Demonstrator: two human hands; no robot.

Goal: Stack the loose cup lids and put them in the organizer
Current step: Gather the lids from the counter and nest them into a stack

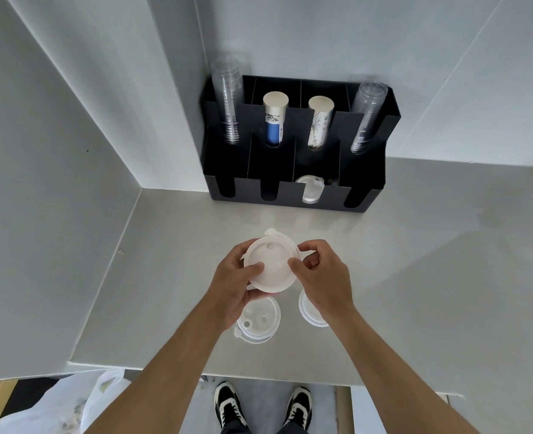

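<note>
We note two loose lids lying on the worktop (415,277) nearest the person: one lid (259,321) with its holes showing, partly under the left wrist, and a second lid (309,311) partly hidden beneath the right hand. Above them, the left hand (234,286) and right hand (324,277) together hold a small stack of white lids (271,264) clear of the worktop; the fingers of both hands are curled closed around its rim, thumbs pressed on the top face, left hand gripping the left edge and right hand the right edge. Farther back against the wall stands the black organizer (293,195). Its front row holds one lid stack (310,189) in the third slot from the left. Its rear row holds clear cups (227,101) at left, two paper cup stacks (274,120) in the middle compartments, and further clear cups (367,117) at right.
</note>
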